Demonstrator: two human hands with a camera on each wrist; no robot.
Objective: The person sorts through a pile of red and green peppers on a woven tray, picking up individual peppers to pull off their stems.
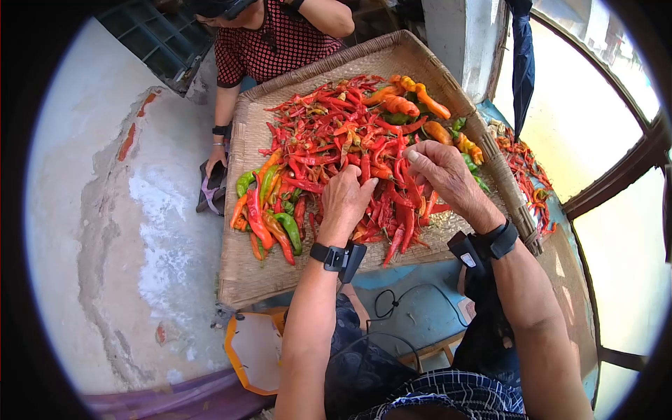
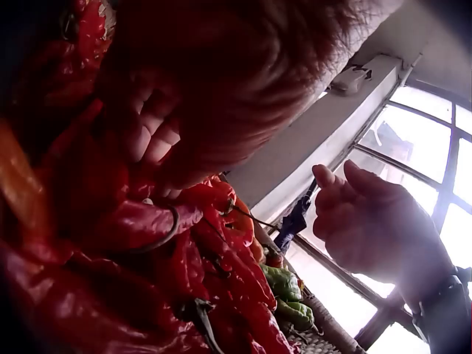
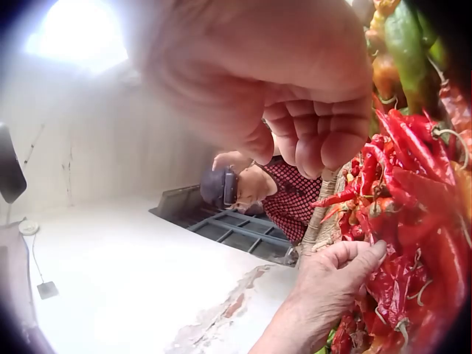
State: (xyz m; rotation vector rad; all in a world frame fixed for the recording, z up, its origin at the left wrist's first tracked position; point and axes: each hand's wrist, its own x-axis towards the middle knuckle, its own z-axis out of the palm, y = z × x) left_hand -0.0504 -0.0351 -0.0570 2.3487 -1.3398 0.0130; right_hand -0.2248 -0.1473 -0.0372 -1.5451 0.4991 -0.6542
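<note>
In the head view, a heap of red chili peppers (image 1: 329,133) covers the middle of a woven tray (image 1: 255,276). My left hand (image 1: 344,203) is down at the near side of the heap, thumb and curled fingers on a red chili pepper (image 2: 147,223). The right wrist view shows that left hand (image 3: 324,291) from the side, its thumb lying over the peppers. Just above the heap, to the right, hovers my right hand (image 1: 448,175). Its fingers bend loosely with nothing visible between them; in the left wrist view this hand (image 2: 376,225) stands apart from the peppers.
Green and orange peppers (image 1: 269,210) lie at the tray's left; larger orange peppers (image 1: 400,105) sit at the back right. Another person (image 1: 280,42) is beyond the tray. More red peppers (image 1: 528,175) lie by the window. An orange-rimmed container (image 1: 245,350) and a cable (image 1: 399,302) are below.
</note>
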